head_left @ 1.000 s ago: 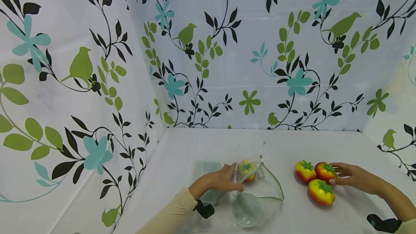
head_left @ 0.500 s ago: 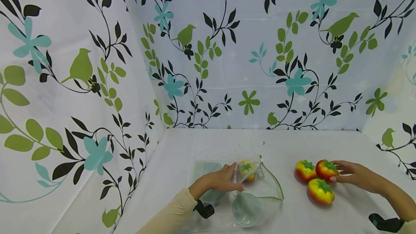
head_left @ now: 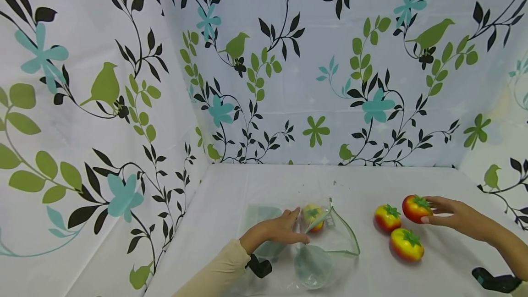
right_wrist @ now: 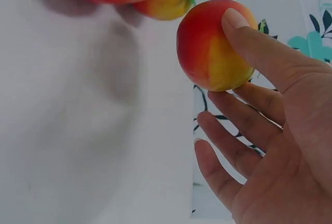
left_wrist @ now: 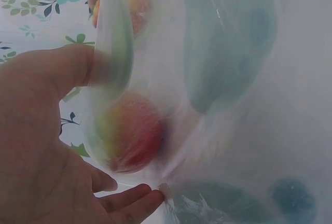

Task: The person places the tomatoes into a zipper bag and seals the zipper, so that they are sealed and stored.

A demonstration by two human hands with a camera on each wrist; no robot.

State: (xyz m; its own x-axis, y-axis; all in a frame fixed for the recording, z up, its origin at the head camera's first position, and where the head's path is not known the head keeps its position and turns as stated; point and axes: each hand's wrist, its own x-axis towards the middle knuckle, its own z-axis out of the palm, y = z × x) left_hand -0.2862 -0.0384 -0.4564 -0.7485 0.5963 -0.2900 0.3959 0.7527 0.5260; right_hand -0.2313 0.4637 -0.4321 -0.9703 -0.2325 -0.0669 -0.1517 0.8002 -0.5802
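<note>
In the head view my right hand [head_left: 455,214] pinches a red-and-yellow toy fruit [head_left: 415,209] with a green leafy top. That fruit is raised off the table; the right wrist view shows my thumb on one side of it [right_wrist: 215,45] and fingertips under it. Two similar fruits, a rear one [head_left: 387,218] and a nearer one [head_left: 406,244], lie just left of it. My left hand [head_left: 277,229], fingers spread, rests on a clear plastic bag [head_left: 342,239] with a green-edged mouth. Another fruit [head_left: 313,217] shows through the plastic, beside my left fingertips [left_wrist: 148,198].
A white-covered table [head_left: 371,182] lies under everything. Behind it hangs a cloth wall [head_left: 264,141] printed with leaves, birds and flowers; a similar cloth [head_left: 103,150] stands at the left. Pale green shapes [head_left: 313,265] mark the bag.
My right hand has taken hold of the rear right fruit and raised it off the table, away from the other two. The left hand and the bag have stayed in place.
</note>
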